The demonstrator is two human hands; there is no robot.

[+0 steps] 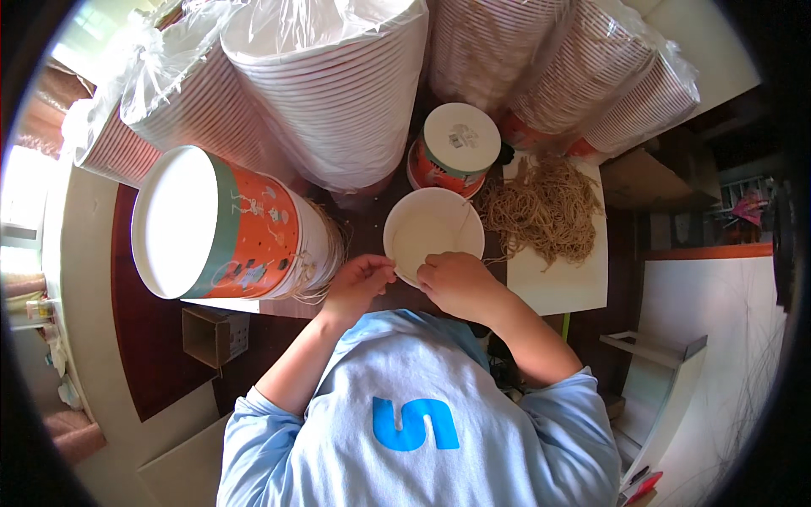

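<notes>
Just beyond the fingers [380, 270] stands an open white bucket [432, 207].

Daylight glares through the window [24, 198] left of the dark table [365, 226].

The open white bucket [422, 211] looks smooth paper, the heaped twine [545, 207] rough and fibrous, the wrapping [150, 74] glossy plastic.
</notes>
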